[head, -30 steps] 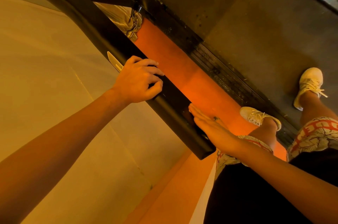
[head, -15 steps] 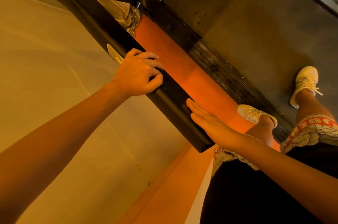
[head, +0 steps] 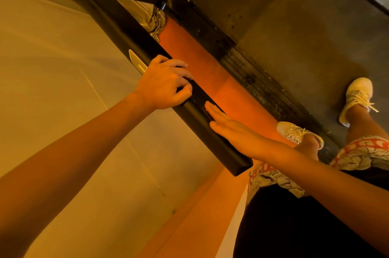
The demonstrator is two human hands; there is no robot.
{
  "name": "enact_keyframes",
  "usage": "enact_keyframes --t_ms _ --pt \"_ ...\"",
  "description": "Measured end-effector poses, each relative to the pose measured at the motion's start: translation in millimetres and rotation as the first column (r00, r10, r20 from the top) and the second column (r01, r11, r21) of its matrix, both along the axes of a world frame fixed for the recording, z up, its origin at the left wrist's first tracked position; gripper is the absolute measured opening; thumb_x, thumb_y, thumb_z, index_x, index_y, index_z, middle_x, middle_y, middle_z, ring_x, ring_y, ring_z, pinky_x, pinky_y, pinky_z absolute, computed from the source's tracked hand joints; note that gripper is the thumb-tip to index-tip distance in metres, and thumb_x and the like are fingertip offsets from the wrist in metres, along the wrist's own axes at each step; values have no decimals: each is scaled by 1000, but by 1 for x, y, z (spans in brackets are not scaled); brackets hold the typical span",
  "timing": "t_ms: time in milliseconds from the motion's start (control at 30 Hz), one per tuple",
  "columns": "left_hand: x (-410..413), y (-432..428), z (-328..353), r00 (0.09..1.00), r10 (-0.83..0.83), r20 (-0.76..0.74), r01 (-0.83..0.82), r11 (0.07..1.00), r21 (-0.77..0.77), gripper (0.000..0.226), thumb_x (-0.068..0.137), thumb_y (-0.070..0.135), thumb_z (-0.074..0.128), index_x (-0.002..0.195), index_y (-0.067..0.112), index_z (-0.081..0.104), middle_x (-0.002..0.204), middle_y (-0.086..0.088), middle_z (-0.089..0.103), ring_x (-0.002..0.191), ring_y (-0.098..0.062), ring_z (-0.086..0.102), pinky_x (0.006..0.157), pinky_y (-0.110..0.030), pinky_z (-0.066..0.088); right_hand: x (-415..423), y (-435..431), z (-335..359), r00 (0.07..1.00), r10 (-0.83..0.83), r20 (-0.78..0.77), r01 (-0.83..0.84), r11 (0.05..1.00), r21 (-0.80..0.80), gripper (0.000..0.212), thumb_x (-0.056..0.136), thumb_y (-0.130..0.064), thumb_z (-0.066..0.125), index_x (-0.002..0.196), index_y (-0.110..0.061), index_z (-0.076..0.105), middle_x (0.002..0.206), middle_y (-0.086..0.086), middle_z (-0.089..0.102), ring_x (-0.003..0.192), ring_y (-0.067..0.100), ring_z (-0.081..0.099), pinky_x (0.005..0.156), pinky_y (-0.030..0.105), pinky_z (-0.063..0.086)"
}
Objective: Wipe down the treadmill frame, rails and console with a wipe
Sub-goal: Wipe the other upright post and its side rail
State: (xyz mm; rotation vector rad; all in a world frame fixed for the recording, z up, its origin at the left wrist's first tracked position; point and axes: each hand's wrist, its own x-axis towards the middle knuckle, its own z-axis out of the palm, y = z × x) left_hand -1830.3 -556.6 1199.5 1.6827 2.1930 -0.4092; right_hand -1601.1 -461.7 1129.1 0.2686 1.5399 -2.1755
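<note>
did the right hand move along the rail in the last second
Yes: the right hand slid up the black rail, away from its free end, toward the left hand gripping it.

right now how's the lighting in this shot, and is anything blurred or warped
Head view: a heavy orange cast tints everything. Head view: the wide lens tilts the scene, so the black handrail runs diagonally. Head view: the left hand gripping the rail and the right hand lying flat on it are sharp, but the dark rail swallows surface detail.
</note>
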Motion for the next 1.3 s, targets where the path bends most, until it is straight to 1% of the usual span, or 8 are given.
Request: enact_keyframes --t_ms 167,333,500,567,733,933,1133,1300 --pt "0 0 0 1000 2 0 -2 1000 17 44 93 38 42 86 25 83 109 6 76 120 -16 60 95 -36 34 22 -6 2 993 -88 -82 84 995 -53 60 100 -50 41 152 -51 12 167 -26 13 151 -7 14 126 33 24" --pt "1 0 -1 1000 11 0 -11 1000 24 44 94 38 41 89 25 83 114 6 75 123 -17 58 98 -39 34 -6 -4 3 963 -130 -236 155 984 92 57 109 -21 48 159 -32 23 166 -18 19 151 -4 18 122 24 28" --pt "4 -5 0 998 62 2 -62 984 168 40 96 35 46 120 21 75 125 4 71 126 -17 56 102 -38 31 -14 -7 4 903 -253 -347 315 939 136 48 107 -11 52 152 -20 41 155 -19 35 145 -6 33 107 8 36" --pt "10 -9 0 990 140 2 -136 957 257 38 99 30 48 127 18 70 129 2 69 128 -17 55 105 -36 29 -12 -6 -2 874 -256 -413 360 912 198 46 105 -9 53 150 -18 46 152 -19 40 143 -8 35 112 11 34" --pt "33 -20 -2 938 341 -64 -282 857 430 36 101 25 50 130 15 68 132 -1 67 131 -20 54 115 -46 29 -17 16 -10 813 -75 -577 341 865 368 43 106 -11 50 149 -9 51 156 5 46 147 13 39 120 21 30" --pt "59 -18 1 863 494 -110 -352 742 571 33 99 25 55 127 16 70 132 0 67 132 -20 53 118 -51 24 -31 53 -4 693 158 -703 408 719 563 43 102 -3 51 144 -7 55 152 12 52 146 22 41 126 37 23" --pt "86 1 15 791 607 -70 -426 630 650 32 98 26 58 127 17 70 132 1 66 133 -21 52 122 -47 9 -43 93 10 610 212 -763 517 623 587 40 97 2 53 135 -3 63 139 14 63 133 27 53 128 44 2" --pt "111 29 28 706 708 -35 -505 536 676 33 99 27 56 129 18 69 134 2 65 135 -20 50 122 -55 11 -56 139 31 561 346 -752 517 563 645 41 96 -6 51 135 -10 63 128 5 68 120 28 58 126 51 -4"
